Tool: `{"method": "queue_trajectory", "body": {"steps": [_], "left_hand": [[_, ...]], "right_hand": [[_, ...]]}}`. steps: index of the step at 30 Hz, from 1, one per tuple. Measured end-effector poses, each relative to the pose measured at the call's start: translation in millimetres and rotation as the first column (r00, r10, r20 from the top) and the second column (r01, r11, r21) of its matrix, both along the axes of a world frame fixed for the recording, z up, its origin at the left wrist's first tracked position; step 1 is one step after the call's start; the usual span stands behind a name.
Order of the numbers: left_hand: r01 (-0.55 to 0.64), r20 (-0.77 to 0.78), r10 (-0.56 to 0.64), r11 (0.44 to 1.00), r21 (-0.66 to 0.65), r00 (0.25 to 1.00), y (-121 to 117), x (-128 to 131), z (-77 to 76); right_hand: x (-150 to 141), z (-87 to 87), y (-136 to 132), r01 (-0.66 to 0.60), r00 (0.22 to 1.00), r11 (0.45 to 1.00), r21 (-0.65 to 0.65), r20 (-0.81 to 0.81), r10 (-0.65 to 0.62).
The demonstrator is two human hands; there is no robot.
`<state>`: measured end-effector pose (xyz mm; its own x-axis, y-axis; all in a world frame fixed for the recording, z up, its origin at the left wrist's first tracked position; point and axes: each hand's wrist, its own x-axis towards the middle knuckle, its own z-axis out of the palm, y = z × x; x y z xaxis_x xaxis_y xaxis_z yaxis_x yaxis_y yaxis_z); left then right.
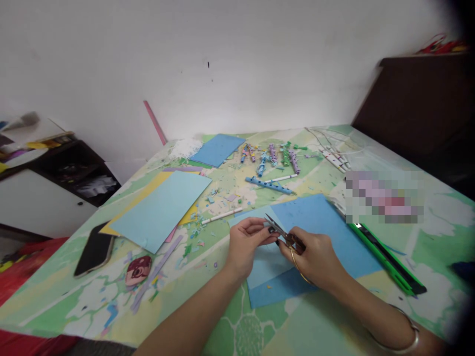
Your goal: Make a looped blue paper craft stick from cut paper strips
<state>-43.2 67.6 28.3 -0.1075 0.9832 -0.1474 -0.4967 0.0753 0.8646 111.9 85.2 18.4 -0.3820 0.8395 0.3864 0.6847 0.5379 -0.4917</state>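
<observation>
My right hand [315, 254] grips a pair of scissors [280, 230] with a gold-coloured handle, its dark blades pointing up and to the left. The blades reach the fingertips of my left hand [247, 242]. That hand is closed in a pinch, and whatever is between its fingers is too small to make out. Both hands are above a light blue sheet [265, 267], which lies over a larger blue sheet [315, 212] on the table. Just beyond my left hand lies a white stick [222, 216].
A green paper trimmer [389, 259] lies at right. At left are light blue paper [163, 207] on yellow paper, a phone [94, 249] and a pink mouse-shaped item [138, 270]. Several decorated paper rolls [272, 154] and scraps lie farther back, near white shreds [184, 149].
</observation>
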Motion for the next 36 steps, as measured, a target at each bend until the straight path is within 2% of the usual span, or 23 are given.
{"method": "queue_trajectory", "body": {"steps": [6,15,36], "left_hand": [[0.008,-0.010,-0.007,1.000,0.007,1.000,0.5,-0.4,-0.8],[0.032,-0.030,-0.031,0.999,0.023,0.999,0.4,-3.9,0.9],[0.074,-0.115,-0.074,0.997,-0.005,0.991,2.0,-11.8,4.3]], "right_hand": [[0.6,0.4,-0.1,-0.010,1.000,1.000,0.016,0.007,0.010],[2.8,2.5,0.2,-0.010,1.000,0.999,-0.031,-0.014,0.010],[10.7,1.9,5.8,-0.006,0.995,1.000,-0.019,0.098,0.008]]}}
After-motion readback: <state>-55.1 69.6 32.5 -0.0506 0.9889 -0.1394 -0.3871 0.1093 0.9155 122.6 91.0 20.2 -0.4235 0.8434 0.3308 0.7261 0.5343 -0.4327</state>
